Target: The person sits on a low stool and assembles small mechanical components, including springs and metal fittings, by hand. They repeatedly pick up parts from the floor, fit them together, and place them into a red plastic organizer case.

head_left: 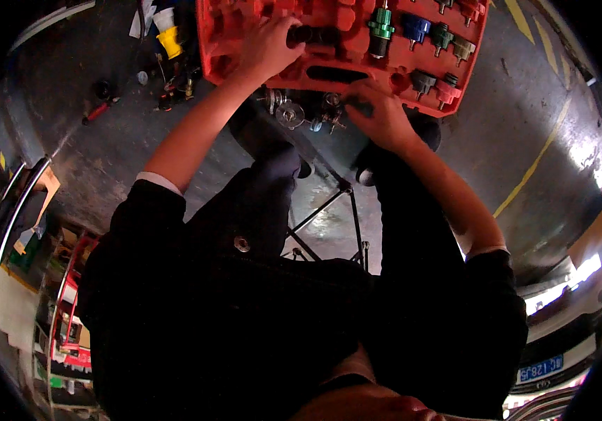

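Observation:
An opened red moulded plastic case [294, 76] lies on the floor before me. Inside it, my left hand [271, 50] closes its fingers at the end of a dark cylindrical part [320, 35] lying in a recess. Below the case's handle slot, my right hand [382, 116] curls its fingers by the near edge; a small dark shape shows there, too dim to name. Right of the left hand stands a green and black fitting [381, 31]. Blue [416, 28], dark grey [423, 83] and red [448, 91] cap adapters sit in moulded slots at the right.
Small metal fittings [290, 114] lie on the floor between my shoes. To the left are a yellow and white container [169, 41], a red-handled tool [97, 112] and loose parts [174, 91]. A black metal stool frame [344, 188] shows between my legs. Part of a car [560, 358] is at lower right.

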Demonstrator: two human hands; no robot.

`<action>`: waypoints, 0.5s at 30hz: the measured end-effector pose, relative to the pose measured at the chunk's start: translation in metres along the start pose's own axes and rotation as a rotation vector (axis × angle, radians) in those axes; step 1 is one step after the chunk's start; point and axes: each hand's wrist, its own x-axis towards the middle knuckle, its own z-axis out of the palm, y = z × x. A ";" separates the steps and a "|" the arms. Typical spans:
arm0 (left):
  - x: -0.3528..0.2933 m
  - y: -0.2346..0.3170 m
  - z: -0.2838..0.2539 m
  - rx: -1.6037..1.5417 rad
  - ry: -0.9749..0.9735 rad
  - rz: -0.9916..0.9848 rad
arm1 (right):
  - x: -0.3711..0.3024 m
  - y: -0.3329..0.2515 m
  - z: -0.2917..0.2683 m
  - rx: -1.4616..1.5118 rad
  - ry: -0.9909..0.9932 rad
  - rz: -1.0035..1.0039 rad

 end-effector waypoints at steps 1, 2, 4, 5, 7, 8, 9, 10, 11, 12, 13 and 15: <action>0.002 -0.001 0.001 0.002 0.014 0.012 | 0.001 -0.001 -0.001 -0.003 -0.011 0.012; 0.003 -0.002 0.003 0.004 0.030 0.021 | 0.002 -0.001 -0.003 -0.006 -0.024 0.021; 0.005 -0.004 0.008 0.009 0.046 0.028 | 0.002 0.001 -0.004 -0.007 -0.032 0.018; 0.005 -0.003 0.009 0.012 0.044 0.025 | 0.003 0.002 -0.003 -0.002 -0.026 0.006; 0.004 -0.003 0.010 0.022 0.016 -0.001 | 0.003 0.003 -0.003 0.009 -0.026 -0.003; 0.006 0.001 0.007 0.027 -0.009 -0.022 | 0.004 0.001 -0.004 0.014 -0.030 0.001; 0.007 0.004 0.006 0.031 -0.034 -0.044 | 0.004 0.001 -0.005 0.019 -0.034 0.005; 0.007 0.004 0.008 0.039 -0.027 -0.043 | 0.004 0.001 -0.005 0.013 -0.034 0.005; 0.008 0.004 0.008 0.049 -0.018 -0.043 | 0.004 0.001 -0.004 0.009 -0.034 0.003; 0.008 0.004 0.009 0.058 -0.009 -0.043 | 0.004 0.001 -0.004 0.004 -0.035 0.002; 0.007 0.004 0.010 0.060 -0.007 -0.049 | 0.004 0.001 -0.004 -0.005 -0.041 0.006; 0.006 0.003 0.012 0.063 0.000 -0.063 | 0.004 0.000 -0.005 -0.022 -0.054 0.015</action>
